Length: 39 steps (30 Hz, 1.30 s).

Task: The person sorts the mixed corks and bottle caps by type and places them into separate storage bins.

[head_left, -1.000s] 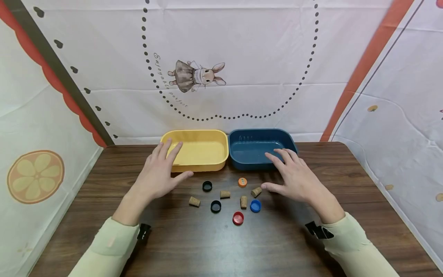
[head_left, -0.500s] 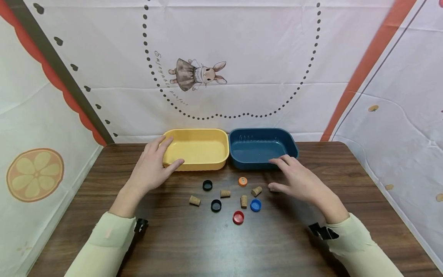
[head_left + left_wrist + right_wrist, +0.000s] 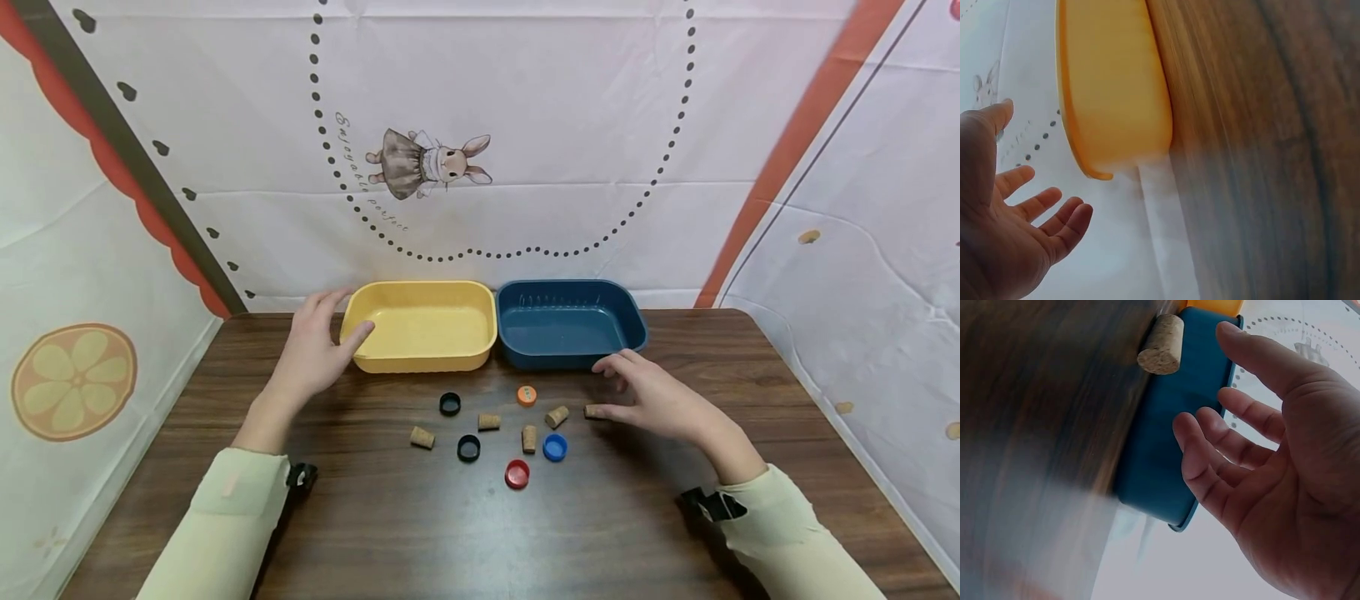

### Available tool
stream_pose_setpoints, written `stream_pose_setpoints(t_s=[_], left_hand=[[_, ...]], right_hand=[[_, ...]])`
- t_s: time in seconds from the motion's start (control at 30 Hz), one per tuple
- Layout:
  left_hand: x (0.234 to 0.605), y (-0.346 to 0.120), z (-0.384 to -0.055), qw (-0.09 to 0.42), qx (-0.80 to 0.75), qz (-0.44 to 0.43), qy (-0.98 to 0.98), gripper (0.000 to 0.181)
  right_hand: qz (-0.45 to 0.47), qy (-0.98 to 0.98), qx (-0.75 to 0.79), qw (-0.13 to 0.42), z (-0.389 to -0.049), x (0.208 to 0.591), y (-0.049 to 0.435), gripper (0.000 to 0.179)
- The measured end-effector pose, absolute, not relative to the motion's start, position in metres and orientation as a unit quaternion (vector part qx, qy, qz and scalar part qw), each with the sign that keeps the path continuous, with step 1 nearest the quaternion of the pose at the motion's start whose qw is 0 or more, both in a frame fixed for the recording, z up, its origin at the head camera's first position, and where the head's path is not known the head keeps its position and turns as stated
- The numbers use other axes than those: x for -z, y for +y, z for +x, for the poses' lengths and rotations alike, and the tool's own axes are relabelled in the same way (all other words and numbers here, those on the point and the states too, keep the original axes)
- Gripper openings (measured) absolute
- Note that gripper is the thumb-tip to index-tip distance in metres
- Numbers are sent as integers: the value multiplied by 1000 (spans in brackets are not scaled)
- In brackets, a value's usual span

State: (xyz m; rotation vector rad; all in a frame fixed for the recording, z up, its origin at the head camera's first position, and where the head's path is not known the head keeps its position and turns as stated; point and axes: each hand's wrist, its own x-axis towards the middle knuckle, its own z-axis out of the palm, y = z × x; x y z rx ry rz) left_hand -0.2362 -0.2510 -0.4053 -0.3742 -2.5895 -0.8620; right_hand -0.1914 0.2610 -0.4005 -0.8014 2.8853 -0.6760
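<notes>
Head: by the far edge of the table (image 3: 480, 542), the left hand (image 3: 307, 346) is beside the yellow bin (image 3: 423, 362), the right hand (image 3: 660, 398) near a cork (image 3: 591, 412) before the blue bin (image 3: 562, 358). Left wrist: fingers apart. Right wrist: fingers apart, cork ungripped.

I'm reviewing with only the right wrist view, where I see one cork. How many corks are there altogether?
Observer: Five; the head view shows four more corks to the left of your cork.
Operator: Anything lying among them?
Observer: Five caps: two black caps, an orange cap, a blue cap and a red cap.
Operator: And the left hand?
Observer: The left hand is by the left end of the yellow tray, holding nothing.
</notes>
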Motion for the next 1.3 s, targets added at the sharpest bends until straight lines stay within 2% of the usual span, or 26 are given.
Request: stream_pose_setpoints(t_s=[0.27, 0.7, 1.0, 1.3], left_hand=[[409, -265, -252, 145, 368, -86, -915, 75], [415, -278, -278, 27, 521, -14, -853, 71], [418, -279, -279, -15, 597, -15, -802, 63], [431, -283, -282, -24, 643, -15, -766, 58]], right_hand=[[-273, 933, 229, 54, -194, 404, 266, 51], [-272, 928, 241, 86, -198, 411, 270, 42], [-281, 921, 244, 113, -200, 415, 270, 32], [-296, 917, 245, 109, -200, 417, 268, 26]])
